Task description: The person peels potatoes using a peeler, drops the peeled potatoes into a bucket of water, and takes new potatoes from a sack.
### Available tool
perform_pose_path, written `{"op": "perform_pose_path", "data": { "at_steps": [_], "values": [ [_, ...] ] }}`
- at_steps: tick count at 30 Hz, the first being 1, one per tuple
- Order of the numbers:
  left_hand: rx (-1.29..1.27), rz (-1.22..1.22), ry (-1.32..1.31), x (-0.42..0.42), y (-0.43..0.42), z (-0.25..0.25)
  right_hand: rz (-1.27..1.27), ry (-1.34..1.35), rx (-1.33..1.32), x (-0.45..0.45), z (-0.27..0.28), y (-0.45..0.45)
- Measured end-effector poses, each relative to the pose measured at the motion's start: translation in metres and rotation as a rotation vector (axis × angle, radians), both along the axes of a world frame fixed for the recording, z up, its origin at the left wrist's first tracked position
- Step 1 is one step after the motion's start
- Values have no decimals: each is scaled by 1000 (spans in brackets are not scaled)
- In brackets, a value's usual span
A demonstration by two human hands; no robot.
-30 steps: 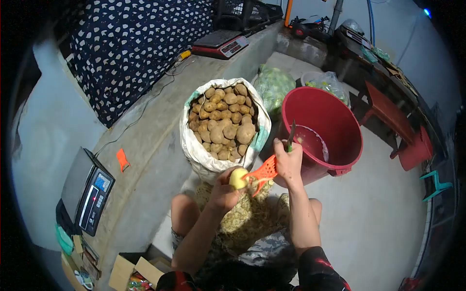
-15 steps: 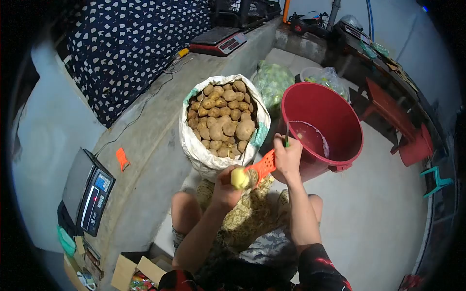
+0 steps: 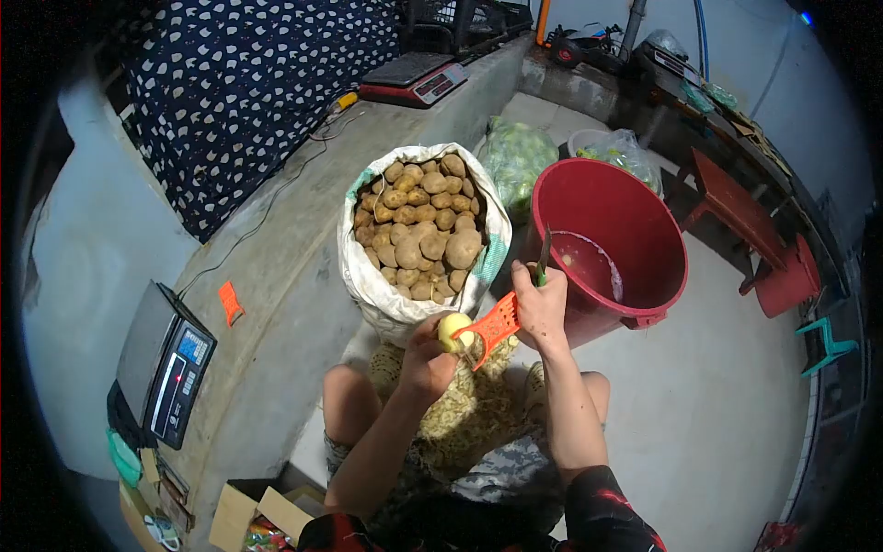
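In my left hand (image 3: 429, 364) is a pale yellow peeled potato (image 3: 452, 332). My right hand (image 3: 541, 305) is closed round an orange peeler (image 3: 498, 319), whose head touches the potato's right side. The same hand also holds a knife (image 3: 544, 258) with a green handle, its blade pointing up. Below both hands lies a heap of peelings (image 3: 469, 405) between my legs. Beyond them a white sack (image 3: 365, 281) full of unpeeled potatoes (image 3: 418, 221) stands open. To its right is a big red tub (image 3: 648, 230) with some liquid and a pale piece inside.
On the ledge at left are a digital scale (image 3: 181, 382) and an orange peeler-like piece (image 3: 230, 303). Another scale (image 3: 414, 81) sits farther back. Bags of green produce (image 3: 520, 166) stand behind the tub. A cardboard box (image 3: 232, 517) is at bottom left, a red stool (image 3: 736, 207) at right.
The peeler has moved back and forth at the potato, and the potato has turned slightly in my left hand. My right hand has shifted a little to the left with the knife.
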State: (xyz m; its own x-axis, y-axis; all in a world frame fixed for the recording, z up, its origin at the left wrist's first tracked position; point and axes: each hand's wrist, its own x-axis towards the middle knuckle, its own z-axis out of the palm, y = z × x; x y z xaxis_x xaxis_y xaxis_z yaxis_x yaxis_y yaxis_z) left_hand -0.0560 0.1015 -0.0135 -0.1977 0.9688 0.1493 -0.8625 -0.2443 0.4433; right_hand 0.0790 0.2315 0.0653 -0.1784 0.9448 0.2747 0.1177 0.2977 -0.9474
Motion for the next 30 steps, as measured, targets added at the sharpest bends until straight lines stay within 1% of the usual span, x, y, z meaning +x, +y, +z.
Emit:
{"op": "perform_pose_path", "data": {
  "at_steps": [4,6,7,9,12,13,14,16,18,19,21,23,24,25,27,28,29,30],
  "values": [
    [66,57,94,2,1,1,-5,18,24,2,0,0],
    [-36,43,79,2,-1,7,-17,61,-19,5,2,4],
    [-34,45,80,-1,-2,10,-27,105,-62,7,4,6],
    [-55,-104,-107,-9,-2,18,-30,170,-131,13,3,11],
    [-110,-70,-128,-8,-2,28,-32,195,-197,15,3,11],
    [-111,-64,-129,-9,-1,20,-64,123,-153,14,-1,13],
    [-194,0,-103,-10,1,11,-96,53,-109,12,-6,15],
    [-279,68,-77,-11,0,2,-105,15,-90,10,-13,17],
    [-373,137,30,-9,-1,1,-118,-26,-65,7,-18,18],
    [-373,138,28,-8,-1,-5,-108,-30,-27,3,-21,16],
    [-347,217,33,-7,1,-17,-89,-59,36,-5,-24,8],
    [-386,192,8,-1,-3,-7,-53,-26,181,-15,-15,-8],
    [-425,165,-17,0,-5,-4,-35,-110,272,-14,-9,-16],
    [-425,166,-18,-2,-5,-4,-34,-111,272,-16,-16,-11],
    [-444,97,19,-4,-7,-4,-72,81,238,-16,-34,6],
    [-443,98,18,-5,-10,-3,-139,-103,199,-7,-27,13],
    [-363,38,-36,-7,-11,-1,-196,-28,225,-7,-31,21],
    [-281,-20,-87,-10,-10,0,-169,32,142,-7,-33,22]
  ]
}}
